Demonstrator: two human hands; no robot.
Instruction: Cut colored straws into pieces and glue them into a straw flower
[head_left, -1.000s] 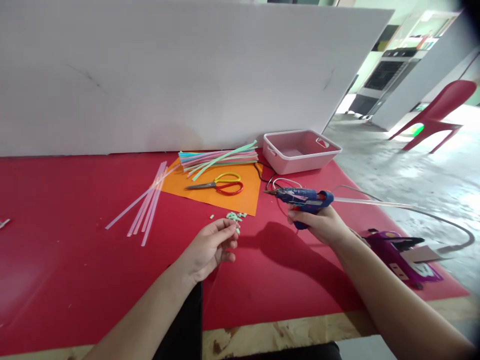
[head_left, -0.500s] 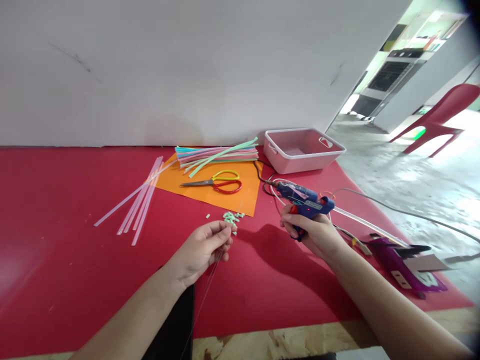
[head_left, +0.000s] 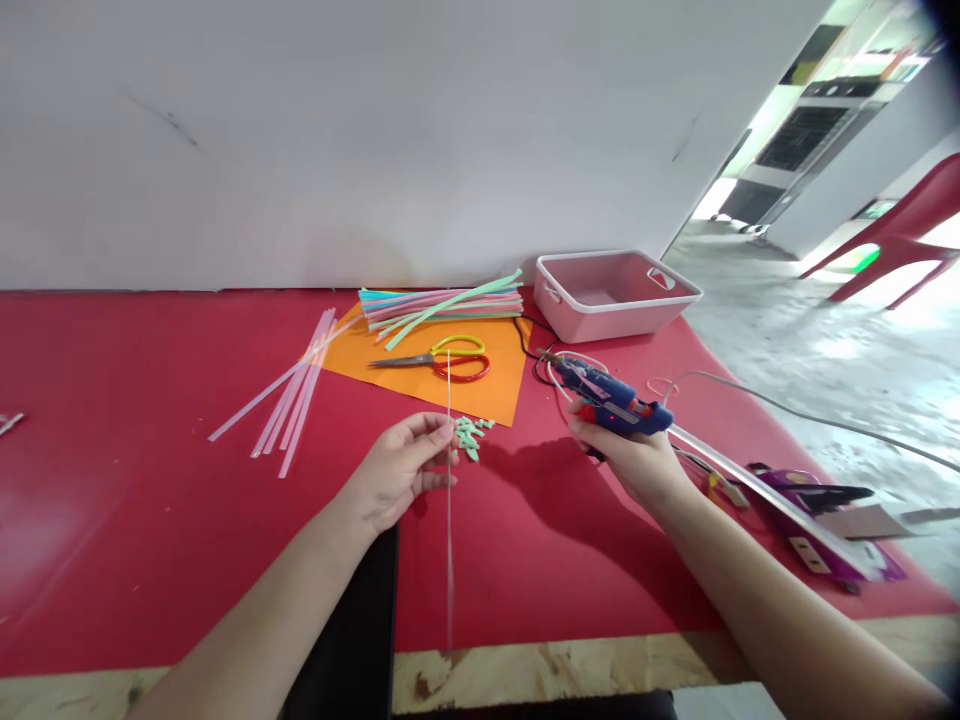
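Note:
My left hand (head_left: 409, 465) is closed in a pinch on a thin pale strand (head_left: 449, 560), which runs upright above and below the fingers. Its exact material is too fine to make out. Just right of those fingertips lie small mint-green pieces (head_left: 469, 437) in a loose pile on the red table. My right hand (head_left: 639, 468) is wrapped round the handle of a blue hot glue gun (head_left: 611, 393), its nozzle pointing up and left. A long clear glue stick (head_left: 735, 462) sticks out of the gun's back. Between and beyond the hands are scissors (head_left: 442, 362) with yellow and red handles.
The scissors lie on an orange sheet (head_left: 504, 385), with a bundle of coloured strips (head_left: 442, 308) behind. Pink strips (head_left: 289, 405) lie to the left. A pink basket (head_left: 622, 318) stands by the wall. Cords and a purple device (head_left: 814, 560) are at the right.
The strand, slanting down to the left before, now stands upright in my left hand. The glue gun sits slightly farther right in view. The whole view has shifted a little.

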